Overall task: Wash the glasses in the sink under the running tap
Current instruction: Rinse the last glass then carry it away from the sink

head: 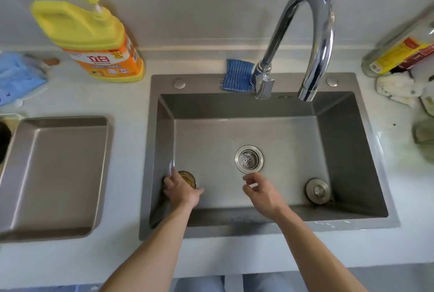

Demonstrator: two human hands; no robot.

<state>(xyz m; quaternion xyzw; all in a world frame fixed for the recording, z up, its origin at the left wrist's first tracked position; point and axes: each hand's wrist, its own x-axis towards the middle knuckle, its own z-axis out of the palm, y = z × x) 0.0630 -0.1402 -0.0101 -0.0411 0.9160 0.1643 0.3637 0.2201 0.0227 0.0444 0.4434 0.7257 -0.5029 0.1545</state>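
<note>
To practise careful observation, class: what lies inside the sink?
A glass gripped by the left hand, a drain strainer and a plug. The hand covers much of the glass.

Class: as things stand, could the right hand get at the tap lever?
Probably yes. The right hand is open and empty near the drain, and nothing stands between it and the tap lever at the back of the sink. The left hand holds the glass.
</note>
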